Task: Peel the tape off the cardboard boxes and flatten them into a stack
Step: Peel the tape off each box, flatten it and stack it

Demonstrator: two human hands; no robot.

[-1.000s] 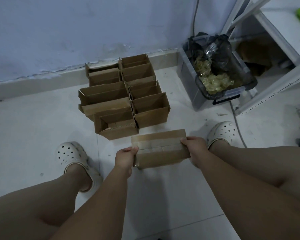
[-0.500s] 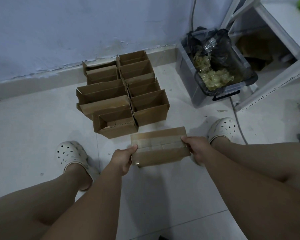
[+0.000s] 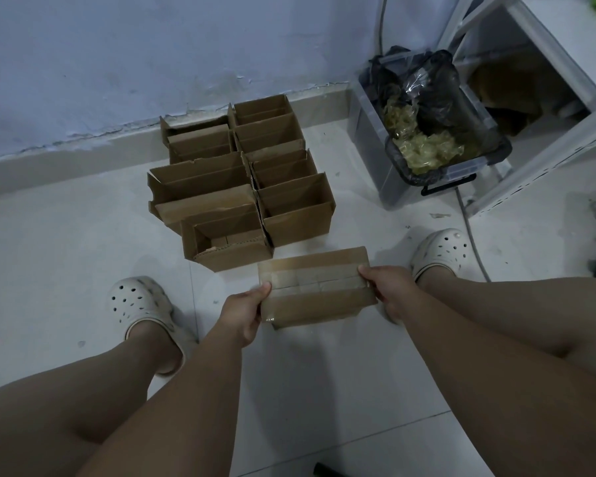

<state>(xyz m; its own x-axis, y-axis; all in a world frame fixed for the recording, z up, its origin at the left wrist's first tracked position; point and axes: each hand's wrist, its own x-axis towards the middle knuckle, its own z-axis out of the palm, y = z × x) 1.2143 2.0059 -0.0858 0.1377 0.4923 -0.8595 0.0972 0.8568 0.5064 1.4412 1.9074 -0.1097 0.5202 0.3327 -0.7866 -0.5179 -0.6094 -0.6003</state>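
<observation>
Little has changed since the earlier frames: the left hand (image 3: 245, 309) and right hand (image 3: 387, 289) still clamp the ends of the taped box (image 3: 315, 287), held over bare floor (image 3: 66, 242) just near of the open boxes (image 3: 241, 187); bin (image 3: 427, 139) far right.

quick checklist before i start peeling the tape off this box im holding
1. Box held at both ends: ok. The left hand and right hand grip the taped box.
2. Tape facing up: ok. The tape strip runs along the top seam.
3. Loose tape end to pick at: cannot tell.
4. A finger free to peel: not ok, both hands are gripping.
5. Bin for the tape in reach: ok. The bin with crumpled tape sits just right.
6. Floor space for flattening: ok. Bare tiles lie below the box.
</observation>
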